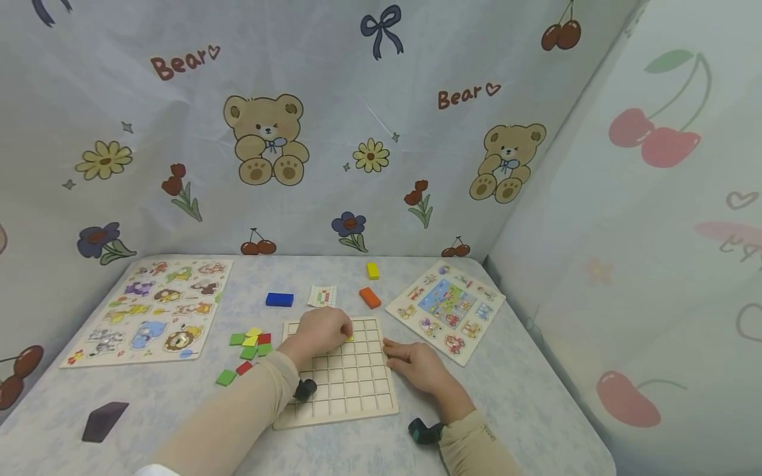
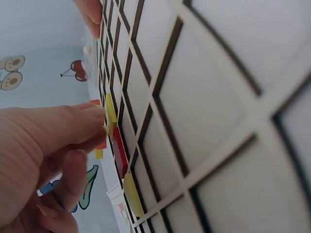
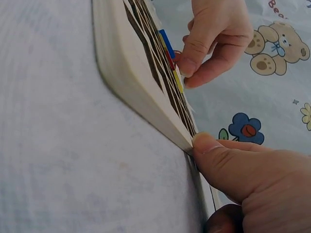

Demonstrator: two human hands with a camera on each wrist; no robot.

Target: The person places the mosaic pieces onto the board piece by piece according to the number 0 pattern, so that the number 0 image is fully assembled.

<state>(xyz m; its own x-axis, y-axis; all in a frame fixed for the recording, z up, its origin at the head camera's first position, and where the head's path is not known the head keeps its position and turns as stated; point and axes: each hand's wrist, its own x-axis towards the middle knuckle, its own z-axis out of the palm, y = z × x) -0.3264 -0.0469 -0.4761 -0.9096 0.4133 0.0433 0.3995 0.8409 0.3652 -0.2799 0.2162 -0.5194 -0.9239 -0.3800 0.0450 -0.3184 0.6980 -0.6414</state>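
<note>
A pale wooden grid board [image 1: 351, 383] lies in front of me. My left hand [image 1: 324, 330] reaches over its far rows, thumb and fingertips pinching a yellow square tile [image 2: 111, 109] right at the grid. In the left wrist view, a red tile [image 2: 119, 154] and another yellow tile [image 2: 132, 195] sit in cells along the same row. My right hand [image 1: 419, 367] rests at the board's right edge, its thumb and forefinger spaced apart along the side. In the right wrist view, the thumb [image 3: 209, 145] touches the board's rim.
Loose green, yellow and red tiles [image 1: 249, 352] lie left of the board. Behind it are a blue block [image 1: 280, 300], a patterned card [image 1: 322, 296], an orange block [image 1: 370, 298] and a yellow block [image 1: 372, 271]. Picture puzzles stand at left [image 1: 196, 311] and right [image 1: 411, 311].
</note>
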